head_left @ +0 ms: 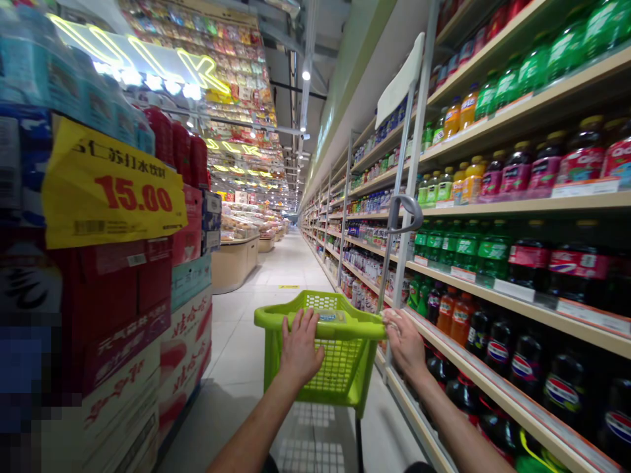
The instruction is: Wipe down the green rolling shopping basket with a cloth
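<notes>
The left hand [300,341] grips the near rim of the green cart [355,330], fingers laid over it; the right hand [407,341] is at the rim's right corner, fingers bent, though I cannot tell whether they close around it. The cart stands straight ahead, between stacked cartons [186,322] on the left and bottle shelves [493,207] on the right. Its latticed body looks like light, stiff, smooth plastic; both ends of the near rim seem the best hold. Far left are display bins [234,266].
</notes>
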{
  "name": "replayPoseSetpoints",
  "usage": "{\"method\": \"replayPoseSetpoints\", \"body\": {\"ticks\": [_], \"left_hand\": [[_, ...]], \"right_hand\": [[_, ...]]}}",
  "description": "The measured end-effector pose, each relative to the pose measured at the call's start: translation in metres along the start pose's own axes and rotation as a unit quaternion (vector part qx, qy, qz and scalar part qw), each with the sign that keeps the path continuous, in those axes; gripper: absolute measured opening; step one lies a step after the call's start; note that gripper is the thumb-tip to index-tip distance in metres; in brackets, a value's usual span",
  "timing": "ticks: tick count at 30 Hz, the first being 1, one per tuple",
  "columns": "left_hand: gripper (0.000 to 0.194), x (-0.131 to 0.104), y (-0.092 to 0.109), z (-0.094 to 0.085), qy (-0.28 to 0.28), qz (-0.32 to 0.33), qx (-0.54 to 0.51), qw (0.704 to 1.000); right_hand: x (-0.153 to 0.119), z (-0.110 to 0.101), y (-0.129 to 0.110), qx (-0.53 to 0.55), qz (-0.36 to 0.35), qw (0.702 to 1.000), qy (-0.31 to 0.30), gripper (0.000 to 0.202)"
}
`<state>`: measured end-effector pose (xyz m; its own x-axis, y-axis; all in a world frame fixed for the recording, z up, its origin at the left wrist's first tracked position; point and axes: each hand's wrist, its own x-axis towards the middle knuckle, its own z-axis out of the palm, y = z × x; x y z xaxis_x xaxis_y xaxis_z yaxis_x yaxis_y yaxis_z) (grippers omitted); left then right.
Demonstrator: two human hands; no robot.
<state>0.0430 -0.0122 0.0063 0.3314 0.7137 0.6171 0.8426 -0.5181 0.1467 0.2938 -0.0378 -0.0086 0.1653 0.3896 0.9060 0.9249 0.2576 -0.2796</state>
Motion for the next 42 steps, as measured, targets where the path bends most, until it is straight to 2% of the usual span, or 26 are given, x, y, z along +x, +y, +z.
{"method": "replayPoseSetpoints", "body": {"ticks": [2,5,7,10,13,15,17,20,22,24,25,28,30,32,36,38,40,42], "left_hand": [[0.061,0.0,0.001,0.001,0.002,-0.001,0.004,1.0],[0.061,0.0,0.0,0.001,0.003,-0.001,0.014,1.0],[0.061,0.0,-0.001,0.001,0.003,0.001,0.017,1.0],[0.061,0.0,-0.002,0.0,0.0,0.004,0.017,1.0],[0.061,0.0,0.0,0.0,-0.006,0.0,0.01,1.0],[0.062,0.0,0.002,0.0,-0.008,-0.002,0.004,1.0],[0.062,0.001,0.003,0.0,-0.008,-0.004,-0.001,1.0],[0.061,0.001,0.003,0.0,-0.004,-0.003,-0.001,1.0],[0.061,0.0,0.0,0.0,0.001,0.0,-0.001,1.0],[0.061,0.0,-0.002,0.0,0.005,0.003,-0.006,1.0],[0.061,0.0,-0.003,0.0,0.006,0.005,-0.008,1.0],[0.061,-0.001,-0.003,0.0,0.005,0.003,-0.012,1.0],[0.061,0.0,-0.001,0.0,0.004,-0.004,-0.013,1.0],[0.061,0.0,0.0,0.001,0.003,-0.007,-0.014,1.0],[0.061,0.0,0.0,0.002,0.007,-0.001,-0.004,1.0],[0.06,0.0,-0.001,0.002,0.009,0.003,0.001,1.0],[0.06,0.0,-0.002,0.002,0.007,0.005,0.002,1.0],[0.06,-0.001,-0.002,0.001,0.004,0.005,-0.002,1.0]], "right_hand": [[-0.004,0.008,-0.022,0.022,-0.014,1.0,-0.006,0.025],[-0.01,0.021,-0.063,0.071,-0.116,0.989,-0.058,0.024],[-0.012,0.023,-0.073,0.081,-0.16,0.981,-0.078,0.025],[-0.007,0.015,-0.05,0.059,-0.153,0.985,-0.059,0.026],[0.002,0.001,-0.011,0.019,-0.061,0.998,-0.016,0.022],[0.005,-0.003,-0.001,0.002,-0.004,1.0,-0.002,0.022],[0.003,-0.001,-0.011,0.003,-0.007,1.0,-0.014,0.021],[-0.005,0.009,-0.044,0.031,-0.092,0.993,-0.06,0.019],[-0.008,0.013,-0.056,0.046,-0.147,0.984,-0.087,0.023],[-0.006,0.011,-0.05,0.045,-0.156,0.983,-0.084,0.026],[-0.004,0.009,-0.041,0.038,-0.137,0.988,-0.068,0.026],[0.007,0.0,-0.01,0.019,-0.026,0.999,-0.016,0.023],[0.011,-0.003,-0.004,0.016,0.018,1.0,-0.012,0.024],[0.008,0.002,-0.018,0.019,-0.003,0.999,-0.031,0.025],[-0.007,0.023,-0.074,0.022,-0.116,0.99,-0.076,0.027],[-0.012,0.029,-0.088,0.002,-0.146,0.986,-0.086,0.03],[-0.012,0.027,-0.081,-0.035,-0.15,0.985,-0.082,0.032],[-0.01,0.018,-0.058,-0.068,-0.135,0.986,-0.07,0.029]]}}
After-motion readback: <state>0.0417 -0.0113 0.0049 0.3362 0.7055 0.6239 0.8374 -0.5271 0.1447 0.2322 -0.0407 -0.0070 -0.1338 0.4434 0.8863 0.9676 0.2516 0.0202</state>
